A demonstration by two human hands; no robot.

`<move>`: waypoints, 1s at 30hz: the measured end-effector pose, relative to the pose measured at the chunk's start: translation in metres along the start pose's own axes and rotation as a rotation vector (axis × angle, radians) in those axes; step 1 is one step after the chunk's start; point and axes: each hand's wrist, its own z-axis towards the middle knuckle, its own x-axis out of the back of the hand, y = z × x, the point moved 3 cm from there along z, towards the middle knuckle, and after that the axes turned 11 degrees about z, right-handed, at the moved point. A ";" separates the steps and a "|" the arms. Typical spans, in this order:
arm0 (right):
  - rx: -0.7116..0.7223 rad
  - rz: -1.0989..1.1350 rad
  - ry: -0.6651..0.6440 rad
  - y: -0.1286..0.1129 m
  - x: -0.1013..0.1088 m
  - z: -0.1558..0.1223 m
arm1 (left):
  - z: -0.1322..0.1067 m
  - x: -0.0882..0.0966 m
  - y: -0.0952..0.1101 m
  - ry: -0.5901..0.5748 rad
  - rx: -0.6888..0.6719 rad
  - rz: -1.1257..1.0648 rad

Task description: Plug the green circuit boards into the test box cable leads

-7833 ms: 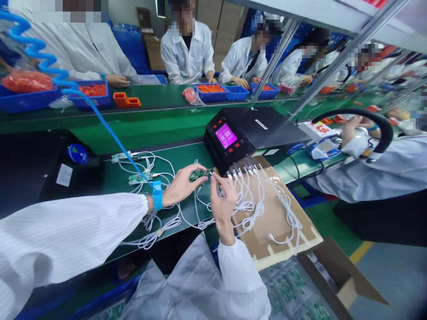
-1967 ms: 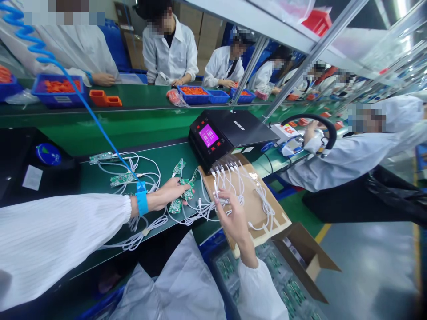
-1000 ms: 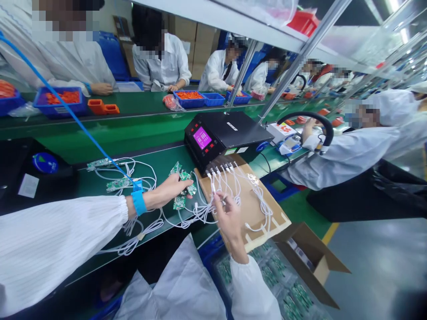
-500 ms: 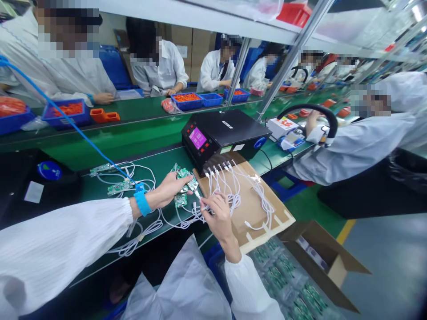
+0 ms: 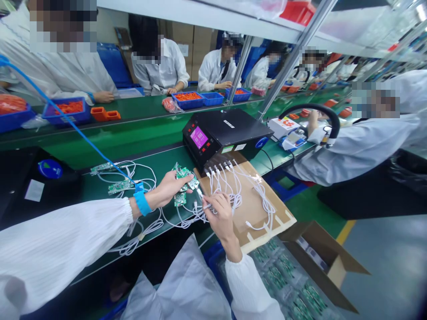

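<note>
My left hand (image 5: 168, 189), with a blue wrist strap (image 5: 142, 203) behind it, pinches a small green circuit board (image 5: 187, 177) just above the green bench. My right hand (image 5: 220, 213) is closed on the plug end of a white cable (image 5: 204, 205), held right at the board's lower end. Another green board (image 5: 180, 199) lies on the bench under my left hand. Two more boards (image 5: 116, 187) lie further left among white cables. A row of white cables (image 5: 230, 178) runs from the black tester (image 5: 227, 133) with a pink screen.
A cardboard sheet (image 5: 267, 222) lies under the cables right of my hands. A bin of bagged green boards (image 5: 290, 289) and an open carton (image 5: 330, 262) sit below. A person in white (image 5: 360, 146) works at the right; others sit across the belt with blue bins (image 5: 190, 100).
My left hand lifted one board off the bench. My right hand left the cable bundle on the cardboard and came left with a plug to the board. The camera shifted slightly.
</note>
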 end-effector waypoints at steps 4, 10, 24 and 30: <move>0.019 -0.014 0.001 -0.001 -0.001 0.000 | 0.000 0.002 -0.001 0.005 0.008 0.011; 0.002 -0.029 -0.019 0.000 -0.002 -0.001 | 0.002 0.002 -0.005 -0.007 -0.112 -0.025; 0.038 -0.067 0.104 -0.005 -0.005 -0.003 | -0.002 -0.003 -0.013 0.026 -0.164 -0.035; 0.039 -0.064 0.117 -0.003 -0.008 -0.007 | 0.001 -0.006 -0.016 0.025 -0.186 -0.012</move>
